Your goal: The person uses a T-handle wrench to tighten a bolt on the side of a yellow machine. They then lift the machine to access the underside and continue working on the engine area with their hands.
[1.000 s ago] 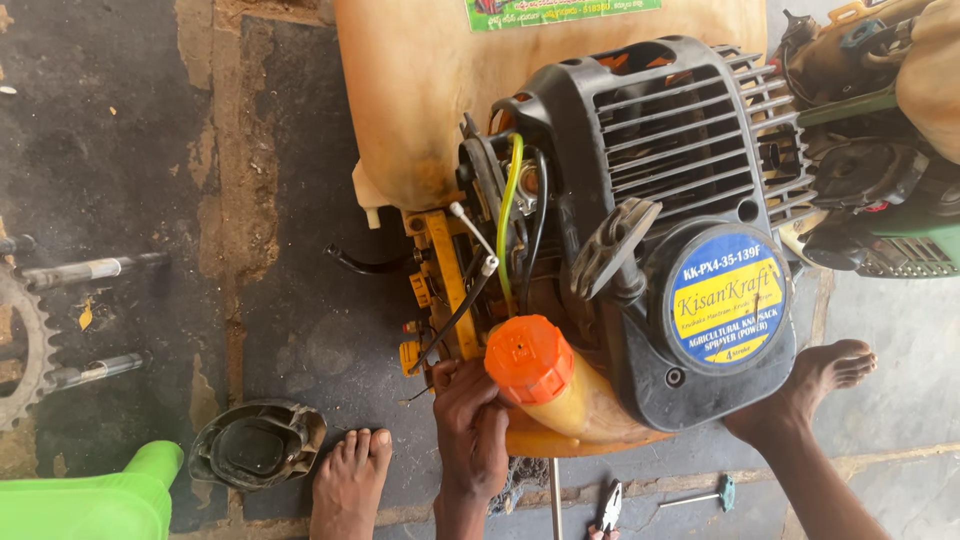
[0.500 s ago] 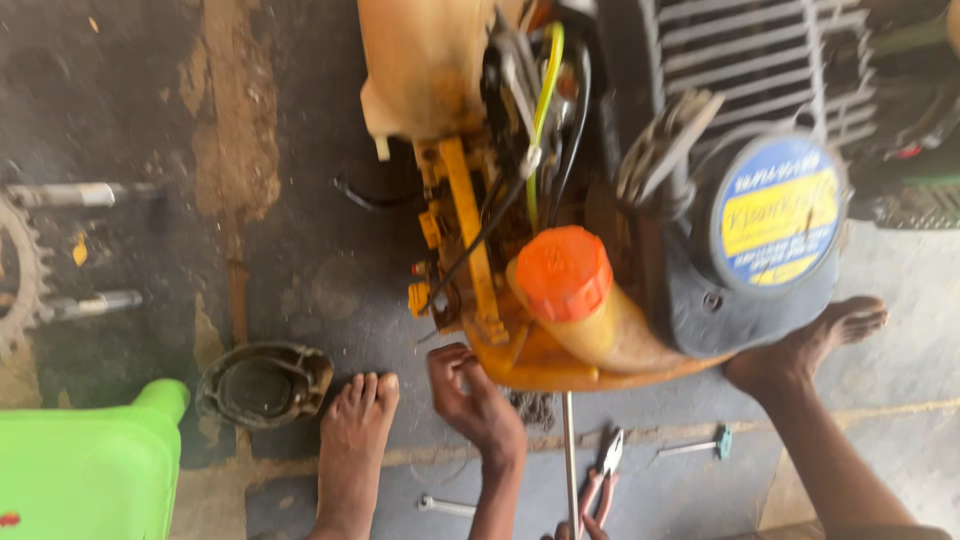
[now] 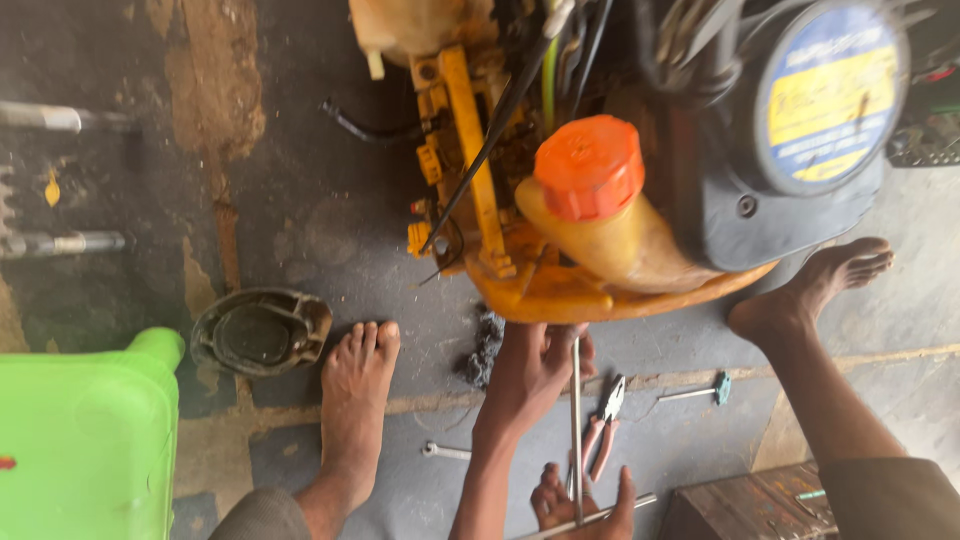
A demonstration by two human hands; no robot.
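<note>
left hand [image 3: 535, 365] presses fingers against the smooth orange base plate [image 3: 600, 295] of the engine, gripping nothing. right hand [image 3: 585, 500] curls around a thin steel rod [image 3: 576, 420] standing upright beside red-handled pliers [image 3: 603, 425]. ribbed orange cap [image 3: 588, 166] sits above; rough grey concrete floor [image 3: 300, 200] underneath.

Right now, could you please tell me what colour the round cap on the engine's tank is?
The cap is bright orange, seen in the head view.

a repair workshop: small engine [image 3: 700, 150], pliers [image 3: 603, 425], stained concrete floor [image 3: 300, 200].
</note>
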